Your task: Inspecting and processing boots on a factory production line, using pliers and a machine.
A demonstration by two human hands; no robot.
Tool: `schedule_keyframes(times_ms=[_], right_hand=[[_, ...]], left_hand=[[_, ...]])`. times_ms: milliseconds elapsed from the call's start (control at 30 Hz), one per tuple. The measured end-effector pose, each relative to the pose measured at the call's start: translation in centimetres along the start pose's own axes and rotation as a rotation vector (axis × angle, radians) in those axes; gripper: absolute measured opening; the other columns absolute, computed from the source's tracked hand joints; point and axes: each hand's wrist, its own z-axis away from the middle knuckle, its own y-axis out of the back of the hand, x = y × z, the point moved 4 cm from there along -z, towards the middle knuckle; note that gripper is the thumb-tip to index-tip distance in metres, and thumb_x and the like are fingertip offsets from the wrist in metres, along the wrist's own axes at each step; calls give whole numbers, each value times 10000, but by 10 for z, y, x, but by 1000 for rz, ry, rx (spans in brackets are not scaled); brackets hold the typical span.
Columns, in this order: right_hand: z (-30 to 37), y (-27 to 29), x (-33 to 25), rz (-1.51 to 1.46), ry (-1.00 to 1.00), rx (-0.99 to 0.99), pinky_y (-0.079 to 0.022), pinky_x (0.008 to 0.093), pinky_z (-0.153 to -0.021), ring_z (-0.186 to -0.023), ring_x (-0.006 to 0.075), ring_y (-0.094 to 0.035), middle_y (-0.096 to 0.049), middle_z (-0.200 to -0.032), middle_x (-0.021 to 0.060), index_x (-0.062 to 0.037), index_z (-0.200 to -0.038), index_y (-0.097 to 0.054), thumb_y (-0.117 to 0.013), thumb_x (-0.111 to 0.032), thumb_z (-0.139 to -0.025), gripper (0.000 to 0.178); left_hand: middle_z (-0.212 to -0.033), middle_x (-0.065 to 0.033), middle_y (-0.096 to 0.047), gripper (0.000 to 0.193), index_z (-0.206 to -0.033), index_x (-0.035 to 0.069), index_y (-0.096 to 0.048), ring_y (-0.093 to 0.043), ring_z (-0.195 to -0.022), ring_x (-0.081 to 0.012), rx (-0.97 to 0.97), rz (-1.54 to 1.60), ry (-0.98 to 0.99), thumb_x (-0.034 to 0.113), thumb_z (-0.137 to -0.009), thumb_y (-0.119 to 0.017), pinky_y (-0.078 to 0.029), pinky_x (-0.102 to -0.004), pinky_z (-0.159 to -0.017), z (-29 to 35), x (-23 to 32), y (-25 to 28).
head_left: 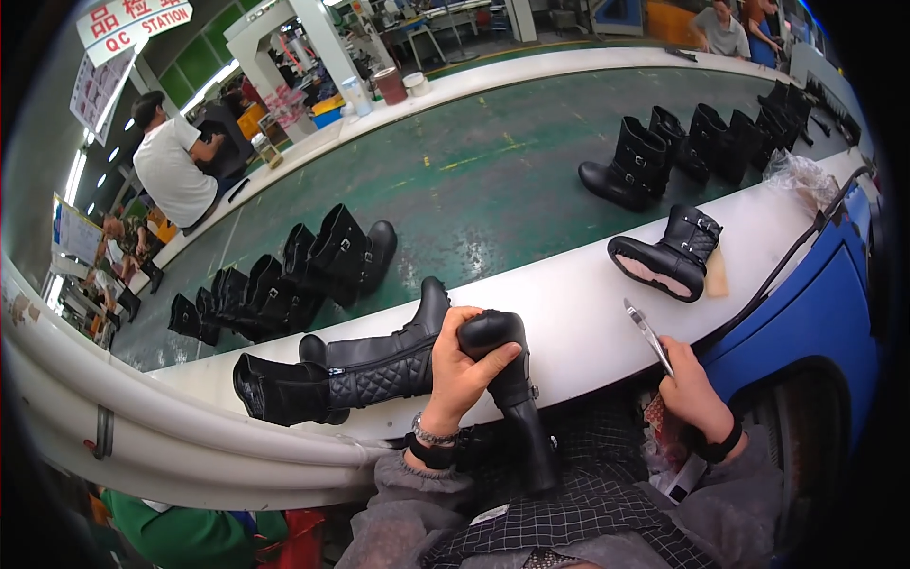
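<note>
My left hand [466, 365] is closed around the foot of a black boot [500, 356], whose shaft hangs down toward my lap. In my right hand [695, 387] is a slim silver metal hand tool [648, 334], its narrow tip pointing up and away to the left; whether it is nippers or scissors I cannot tell. The tool is apart from the boot. Just left of my left hand, a tall black boot with a quilted side [379, 365] lies on the white ledge [569, 337]. Farther right on the ledge, a short buckled boot [671, 251] lies tipped over, pale lining or sole showing.
Beyond the ledge is a green conveyor belt [474, 190] carrying black boots in rows, left [327, 251] and right [630, 161]. A blue machine panel [806, 313] stands close on my right, with clear plastic [801, 180] near it. Co-workers sit across the belt, one in a white shirt [175, 171].
</note>
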Motion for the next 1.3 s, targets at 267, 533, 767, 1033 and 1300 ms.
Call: schedule_keyframes(times_ms=[267,533,767,1033,1300], right_hand=[[-33,45,-68,-935,-327,-464,-464,203,-560,-723,79,-537,-547,-1026,48,-85,-1435,-356,-444,-107,-944,500],[-72,96,-141,-731,180,-634,-455,180,-577,-627,42,-497,-556,-915,6,-128,-1480,-350,-438,-87,-984,505],[-91,100,-172,-662,277,-356,-475,235,-583,-623,91,-532,-623,-825,92,-134,-1457,-388,-446,-75,-964,500],[-109,123,-167,-812,210,-306,-479,222,-535,-580,66,-528,-617,-803,23,-168,-1455,-399,-439,-55,-962,508],[-117,124,-177,-576,170,-552,-487,247,-527,-566,81,-562,-594,-710,37,-137,-1424,-439,-445,-146,-985,439]], left_hand=[[-955,-46,-605,473,-1083,21,-503,-605,-869,-118,25,-67,-20,107,-745,-822,-516,-254,-783,-11,-11,-4],[-968,-42,-619,461,-1076,34,-504,-610,-865,-112,1,-175,-57,85,-744,-821,-515,-251,-784,-14,-13,-6],[-976,-40,-623,445,-1076,36,-502,-615,-883,-117,1,-98,-66,48,-751,-806,-514,-254,-788,-14,-18,-7],[-986,-37,-619,434,-1079,36,-497,-611,-895,-112,6,-46,-38,12,-756,-786,-514,-256,-804,-14,-16,-7],[-966,-49,-593,470,-1068,27,-511,-590,-869,-120,-20,-45,4,114,-729,-824,-505,-264,-767,-19,-14,-13]])
